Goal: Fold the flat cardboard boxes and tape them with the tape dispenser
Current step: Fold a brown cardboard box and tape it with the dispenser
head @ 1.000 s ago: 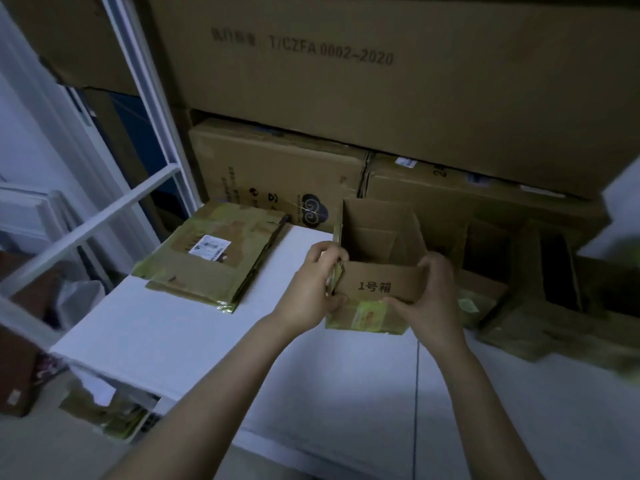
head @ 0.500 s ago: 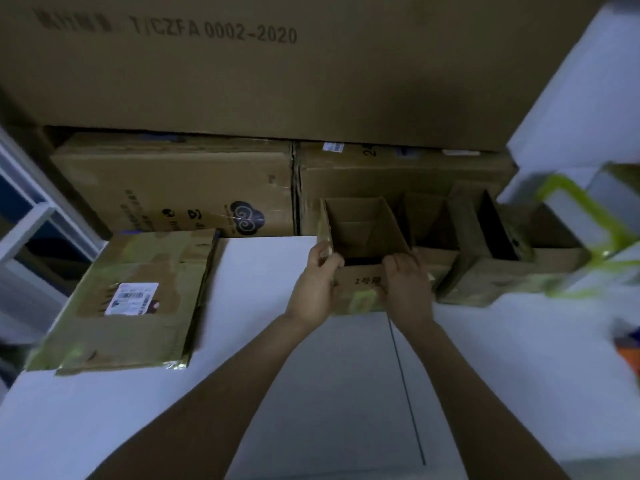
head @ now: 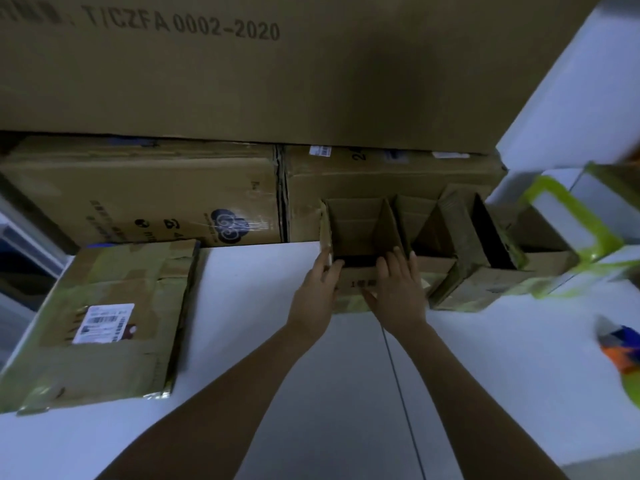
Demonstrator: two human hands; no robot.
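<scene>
Head view: white table (head: pixel 249 306), stacked cartons (head: pixel 138 192)

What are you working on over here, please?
A person is setting up a small cardboard box at the back of the white table. The left hand presses its left side and the right hand lies on its front wall. More open boxes stand to its right; flat cardboard lies on the left.
</scene>
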